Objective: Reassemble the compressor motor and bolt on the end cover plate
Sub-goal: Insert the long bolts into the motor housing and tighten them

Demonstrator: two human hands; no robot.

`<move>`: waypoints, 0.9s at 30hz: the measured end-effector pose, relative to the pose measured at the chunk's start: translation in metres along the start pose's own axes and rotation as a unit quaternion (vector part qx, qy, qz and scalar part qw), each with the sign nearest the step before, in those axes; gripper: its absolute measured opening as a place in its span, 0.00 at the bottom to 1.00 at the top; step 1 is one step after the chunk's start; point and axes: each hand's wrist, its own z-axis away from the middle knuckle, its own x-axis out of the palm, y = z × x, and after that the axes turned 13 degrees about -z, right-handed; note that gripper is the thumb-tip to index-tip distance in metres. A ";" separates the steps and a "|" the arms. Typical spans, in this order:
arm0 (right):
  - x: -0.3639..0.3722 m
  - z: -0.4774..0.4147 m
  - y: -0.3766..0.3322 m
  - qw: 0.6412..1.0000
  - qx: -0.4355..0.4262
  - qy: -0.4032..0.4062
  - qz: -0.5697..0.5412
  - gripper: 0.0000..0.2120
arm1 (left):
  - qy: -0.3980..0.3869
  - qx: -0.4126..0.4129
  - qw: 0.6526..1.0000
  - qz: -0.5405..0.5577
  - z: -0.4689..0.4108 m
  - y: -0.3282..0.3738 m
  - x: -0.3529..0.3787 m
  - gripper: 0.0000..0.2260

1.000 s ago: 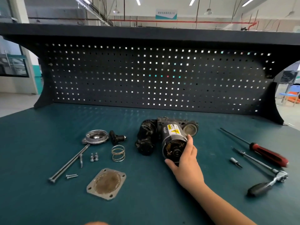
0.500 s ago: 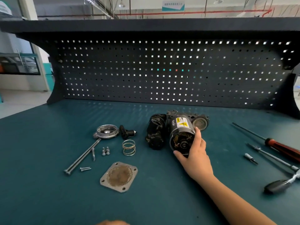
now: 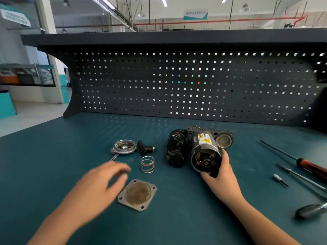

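Head view | right hand (image 3: 221, 175) curled round open end of compressor motor (image 3: 203, 151), on bench (image 3: 53, 165) | yellow warning label (image 3: 204, 138) above grip, text unreadable | left hand (image 3: 99, 184) blurred, fingers spread, holding nothing | end cover plate (image 3: 137, 195) just beside its fingertips

Right hand (image 3: 222, 181) grips motor (image 3: 205, 152) at frame centre-right; left hand (image 3: 100, 184), blurred, fingers extended, above plate (image 3: 137, 195) lower centre.

Teal bench (image 3: 53, 156), black perforated pegboard (image 3: 194, 85), yellow-labelled black motor (image 3: 203, 149).
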 end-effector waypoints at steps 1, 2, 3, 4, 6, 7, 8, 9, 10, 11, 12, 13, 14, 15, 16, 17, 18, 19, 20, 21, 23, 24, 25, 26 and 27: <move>0.000 0.000 0.001 1.000 0.004 0.003 -0.006 0.43 | -0.030 -0.020 0.999 -0.028 -0.021 -0.007 -0.002 0.08; 0.000 -0.001 0.002 1.000 0.008 0.006 -0.011 0.42 | -0.076 -0.054 0.991 -0.098 -0.045 -0.022 0.006 0.11; 0.000 -0.001 0.002 1.000 0.010 0.009 -0.016 0.41 | -0.121 -0.085 0.979 -0.142 -0.067 -0.032 0.011 0.15; -0.001 -0.001 0.003 1.000 0.009 0.011 -0.019 0.39 | -0.150 -0.107 0.968 -0.168 -0.085 -0.041 0.017 0.19; -0.001 -0.002 0.002 1.000 0.004 0.006 -0.029 0.36 | -0.177 -0.159 0.952 -0.191 -0.110 -0.062 0.030 0.23; -0.001 -0.002 0.002 0.999 0.001 0.005 -0.035 0.34 | -0.194 -0.184 0.946 -0.185 -0.119 -0.071 0.035 0.24; -0.001 -0.002 0.001 0.999 -0.002 0.004 -0.041 0.32 | -0.201 -0.194 0.945 -0.169 -0.126 -0.077 0.041 0.24; -0.001 -0.002 0.001 0.999 -0.004 0.002 -0.048 0.32 | -0.207 -0.203 0.946 -0.144 -0.131 -0.082 0.046 0.25; -0.002 -0.002 0.001 0.998 -0.005 -0.002 -0.055 0.31 | -0.205 -0.201 0.950 -0.125 -0.133 -0.085 0.052 0.25; -0.004 -0.003 0.002 0.998 -0.006 -0.011 -0.061 0.32 | -0.207 -0.201 0.950 -0.116 -0.133 -0.085 0.057 0.25; -0.007 -0.004 0.003 0.998 -0.004 -0.026 -0.065 0.32 | -0.199 -0.202 0.952 -0.113 -0.132 -0.084 0.061 0.24; -0.011 -0.005 0.004 0.997 0.000 -0.045 -0.069 0.33 | -0.186 -0.206 0.954 -0.113 -0.132 -0.085 0.065 0.22; -0.016 -0.006 0.005 0.995 0.007 -0.064 -0.080 0.33 | -0.162 -0.211 0.957 -0.116 -0.132 -0.087 0.068 0.18; -0.020 -0.007 0.006 0.992 0.018 -0.079 -0.101 0.34 | -0.142 -0.219 0.958 -0.118 -0.132 -0.087 0.068 0.14; -0.024 -0.008 0.007 0.987 0.031 -0.090 -0.131 0.34 | -0.122 -0.224 0.960 -0.119 -0.132 -0.086 0.068 0.10; -0.027 -0.009 0.009 0.981 0.044 -0.095 -0.162 0.35 | -0.106 -0.225 0.961 -0.120 -0.132 -0.086 0.067 0.09; -0.030 -0.011 0.010 0.976 0.055 -0.097 -0.189 0.35 | -0.089 -0.224 0.963 -0.120 -0.132 -0.087 0.069 0.09; -0.031 -0.012 0.011 0.971 0.062 -0.095 -0.209 0.35 | -0.074 -0.222 0.965 -0.121 -0.131 -0.087 0.069 0.09; -0.031 -0.013 0.011 0.968 0.067 -0.092 -0.224 0.35 | -0.058 -0.217 0.967 -0.122 -0.130 -0.087 0.069 0.09; -0.031 -0.014 0.011 0.965 0.071 -0.086 -0.237 0.34 | -0.044 -0.214 0.969 -0.119 -0.129 -0.086 0.069 0.10; -0.030 -0.015 0.011 0.961 0.076 -0.067 -0.257 0.33 | -0.010 -0.220 0.971 -0.097 -0.129 -0.086 0.065 0.11; -0.029 -0.016 0.012 0.960 0.077 -0.057 -0.262 0.31 | 0.013 -0.224 0.971 -0.078 -0.130 -0.086 0.060 0.12; -0.029 -0.016 0.012 0.960 0.077 -0.048 -0.264 0.30 | 0.036 -0.225 0.972 -0.057 -0.131 -0.084 0.054 0.12; -0.028 -0.015 0.011 0.961 0.075 -0.042 -0.264 0.28 | 0.062 -0.220 0.973 -0.036 -0.132 -0.083 0.048 0.12; -0.028 -0.015 0.010 0.962 0.072 -0.037 -0.262 0.27 | 0.086 -0.211 0.974 -0.018 -0.132 -0.080 0.040 0.13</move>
